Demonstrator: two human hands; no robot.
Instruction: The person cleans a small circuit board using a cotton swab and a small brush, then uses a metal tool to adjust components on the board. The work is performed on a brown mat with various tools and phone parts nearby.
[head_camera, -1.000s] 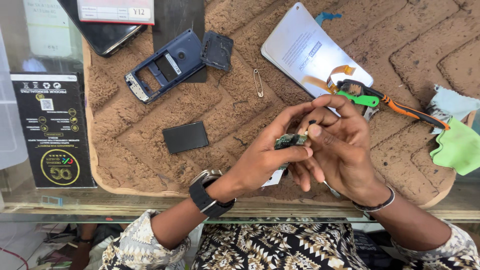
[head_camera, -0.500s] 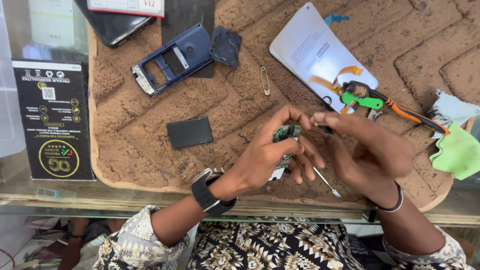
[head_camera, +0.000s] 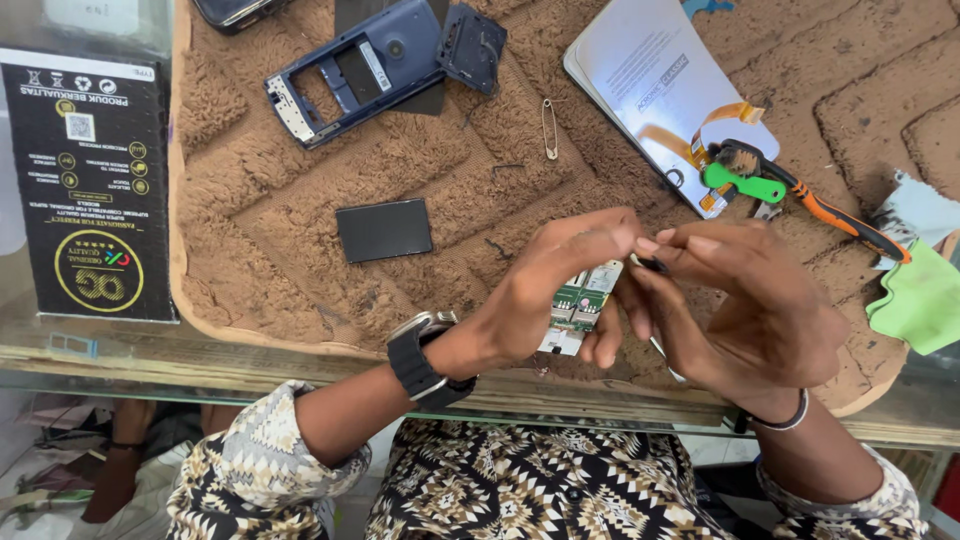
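Observation:
My left hand (head_camera: 540, 290) pinches a small green circuit board (head_camera: 577, 300) above the front of the brown mat (head_camera: 300, 200); a black watch sits on that wrist. My right hand (head_camera: 745, 300) is curled right beside it, fingertips meeting the left fingers at the top of the board. It grips a thin metal tool (head_camera: 660, 350) whose shaft shows below the fingers. A blue phone frame (head_camera: 355, 70) lies at the mat's far left, and a small dark flat panel (head_camera: 384, 230) rests left of my hands.
A dark cover piece (head_camera: 472, 45) lies beside the blue frame, a safety pin (head_camera: 550, 128) near the middle. A white packet (head_camera: 660, 95) holds an orange flex strip, with an orange-and-green handled tool (head_camera: 790, 195) next to it. Green cloth (head_camera: 920, 300) at right; black box (head_camera: 90, 180) at left.
Both hands have drawn closer together over the board. The thin tool's shaft, which stuck out below the right hand half a second ago, is now mostly tucked behind the fingers.

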